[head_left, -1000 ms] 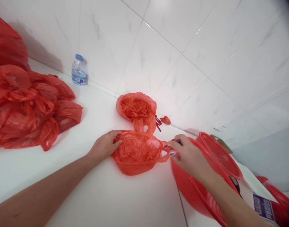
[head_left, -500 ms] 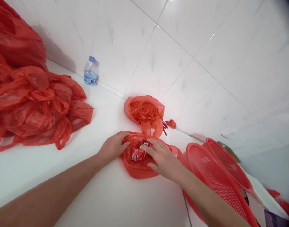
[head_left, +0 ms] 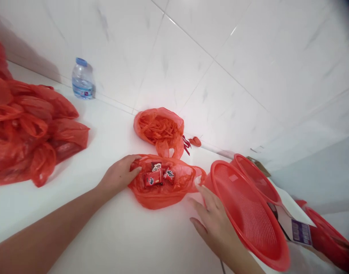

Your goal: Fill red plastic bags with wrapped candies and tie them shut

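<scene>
Just below the view's centre lies an open red bag [head_left: 160, 201], small wrapped packets [head_left: 153, 178] inside; its long axis runs 9 to 3 o'clock, handle [head_left: 203, 175] pointing toward 3. At its 9 o'clock, the left hand [head_left: 118, 175] grasps the rim between thumb and fingers. At 4, the right hand [head_left: 215, 222] spreads its fingers, holding nothing; contact with the handle cannot be told. A second bag [head_left: 160, 129] sits at 12, a bottle [head_left: 83, 82] between 10 and 11.

Head-worn view, facing forward and down
</scene>
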`<state>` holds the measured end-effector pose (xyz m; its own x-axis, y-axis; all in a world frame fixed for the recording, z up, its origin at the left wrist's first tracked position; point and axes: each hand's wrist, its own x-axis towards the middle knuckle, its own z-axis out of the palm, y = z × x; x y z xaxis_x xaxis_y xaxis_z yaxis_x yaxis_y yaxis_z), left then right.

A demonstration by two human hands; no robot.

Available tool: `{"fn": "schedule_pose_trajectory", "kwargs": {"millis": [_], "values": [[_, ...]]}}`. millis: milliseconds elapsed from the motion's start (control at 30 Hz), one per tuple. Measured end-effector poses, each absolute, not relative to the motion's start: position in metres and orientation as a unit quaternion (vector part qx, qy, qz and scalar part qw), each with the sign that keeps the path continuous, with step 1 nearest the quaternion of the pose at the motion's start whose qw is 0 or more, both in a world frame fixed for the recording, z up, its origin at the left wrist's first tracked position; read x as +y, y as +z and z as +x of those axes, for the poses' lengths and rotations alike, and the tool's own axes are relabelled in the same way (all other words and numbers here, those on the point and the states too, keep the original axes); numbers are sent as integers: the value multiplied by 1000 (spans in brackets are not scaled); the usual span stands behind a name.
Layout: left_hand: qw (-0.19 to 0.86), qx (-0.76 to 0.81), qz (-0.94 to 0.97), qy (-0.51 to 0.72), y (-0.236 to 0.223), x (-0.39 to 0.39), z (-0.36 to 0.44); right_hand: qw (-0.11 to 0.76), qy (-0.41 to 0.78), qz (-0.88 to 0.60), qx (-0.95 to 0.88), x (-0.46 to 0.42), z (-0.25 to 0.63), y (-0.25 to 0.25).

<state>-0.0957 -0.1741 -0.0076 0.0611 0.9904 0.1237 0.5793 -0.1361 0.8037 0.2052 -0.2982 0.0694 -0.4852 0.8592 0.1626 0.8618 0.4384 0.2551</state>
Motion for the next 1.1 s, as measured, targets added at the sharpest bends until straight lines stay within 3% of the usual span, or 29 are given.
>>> {"fn": "schedule_pose_trajectory", "kwargs": {"millis": [133,433,667,833,1100], "values": [[293,596,664,344,-7,-174,-95,92,-266,-605,-745,-324,242,60],[279,614,662,327,-6,-174,-93,64,-249,-669,-698,-376,283,14],[283,590,661,369,-9,-176,-94,60,-229,-696,-678,-357,299,35],[298,566,653,406,-4,-180,-92,168,-270,-641,-699,-335,271,53],[248,619,623,410,2,-188,-100,294,18,-625,-723,-288,186,32]]}}
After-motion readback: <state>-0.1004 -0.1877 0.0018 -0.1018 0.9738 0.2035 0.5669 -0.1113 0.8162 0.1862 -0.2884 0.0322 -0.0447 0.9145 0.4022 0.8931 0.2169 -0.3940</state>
